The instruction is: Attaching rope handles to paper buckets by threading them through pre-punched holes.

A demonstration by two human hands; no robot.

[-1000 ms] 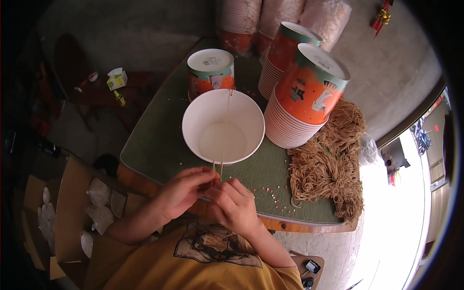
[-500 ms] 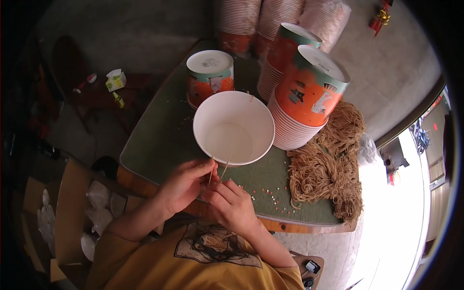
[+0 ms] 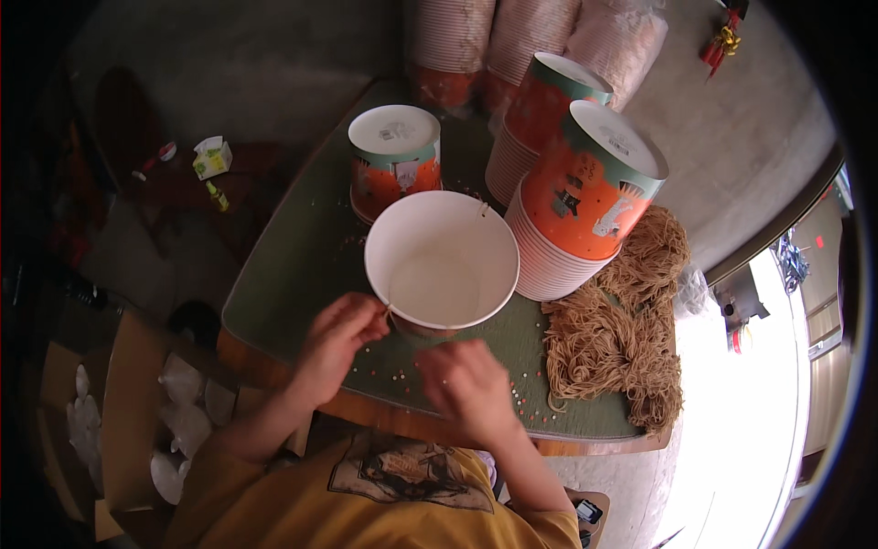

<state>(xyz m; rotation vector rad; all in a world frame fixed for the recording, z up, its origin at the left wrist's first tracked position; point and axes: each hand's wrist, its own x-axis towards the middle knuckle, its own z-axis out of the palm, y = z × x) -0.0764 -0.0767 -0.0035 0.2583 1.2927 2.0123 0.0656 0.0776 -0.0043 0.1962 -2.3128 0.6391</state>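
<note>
A white-lined paper bucket [image 3: 434,265] stands upright on the table before me, its mouth facing up. A bit of thin tan cord [image 3: 483,209] shows at its far rim. At the near left rim my left hand [image 3: 343,343] is closed in a pinch on a short cord end, its fingertips touching or almost touching the rim. Just in front of the bucket, apart from it, is my right hand [image 3: 465,384], its fingers curled and smeared by motion. Whether it holds anything is not visible. A heap of brown cord [image 3: 613,352] lies on the table to the right.
Upside-down stacks of orange-and-green buckets [image 3: 585,188] rise behind, with a shorter stack [image 3: 395,160] at left. Small coloured bits [image 3: 519,389] are scattered along the green tabletop [image 3: 283,284]. An open cardboard box [image 3: 137,403] with plastic-looking contents is at lower left; bagged bucket stacks [image 3: 530,41] stand at the back.
My hands have parted. The left has moved left to the bucket's rim; the right has shifted slightly right. The cord stretched across the bucket's mouth no longer shows there.
</note>
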